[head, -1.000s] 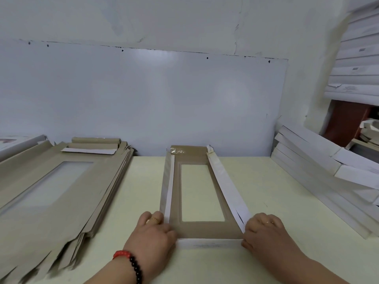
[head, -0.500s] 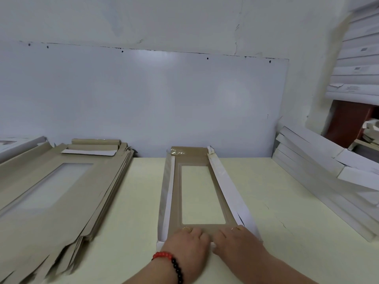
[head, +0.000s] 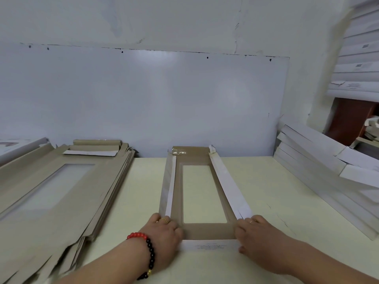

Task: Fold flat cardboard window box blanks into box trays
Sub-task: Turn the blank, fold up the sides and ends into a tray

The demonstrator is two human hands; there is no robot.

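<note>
1. Right now the left hand point(head: 164, 234), with a red and black bead bracelet point(head: 146, 251) on its wrist and a gold ring on one finger, sits at the near left corner of the window box blank point(head: 202, 230); its fingers curl down over the corner, pressing on the card.
2. Over on the other side, the right hand point(head: 256, 236) covers the near right corner, fingers bent down against the card beside the right side flap point(head: 227, 185); whether they pinch it I cannot tell.
3. Between the two hands, the white near end flap point(head: 209, 245) lies towards the person, faint print across it.
4. The blank runs away down the middle of the pale surface point(head: 266, 201), brown side up, clear window point(head: 202, 193) in its centre, the left side flap point(head: 169, 185) raised.
5. To the left, a stack of flat brown blanks point(head: 61, 191) fans out.
6. On the right, white folded boxes point(head: 320, 160) lean in a pile.
7. At the back, a white wall panel point(head: 143, 99).
</note>
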